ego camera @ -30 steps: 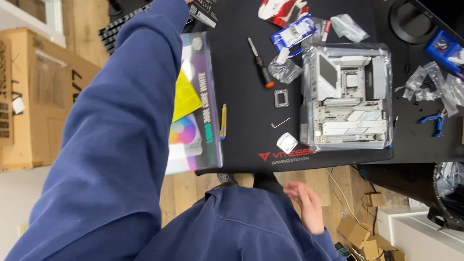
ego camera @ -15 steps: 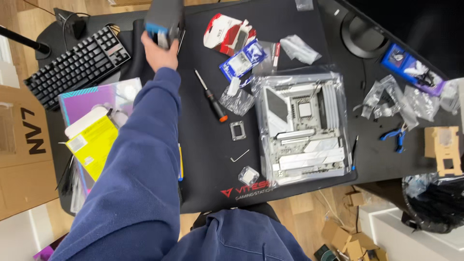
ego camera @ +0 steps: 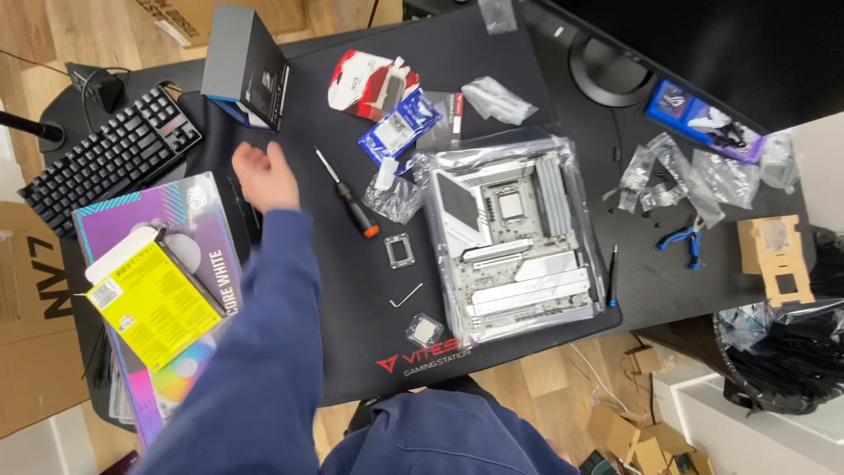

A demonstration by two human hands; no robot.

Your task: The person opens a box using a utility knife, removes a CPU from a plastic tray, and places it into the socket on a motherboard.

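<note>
Left hand [ego camera: 264,176] hovers empty over the table [ego camera: 352,352], fingers loosely apart, just near of the dark box [ego camera: 246,66] standing at the far left. Screwdriver [ego camera: 349,195] lies just right of it. Right hand's out of view. Looks like an in-between step; next it'd need something to grip.

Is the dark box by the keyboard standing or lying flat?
Standing: the dark box rests on its narrow end, apart from the open left hand.

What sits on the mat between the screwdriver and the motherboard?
In the head view, a crumpled clear plastic bag lies between the screwdriver and the motherboard; just below it, a small square metal frame.
</note>
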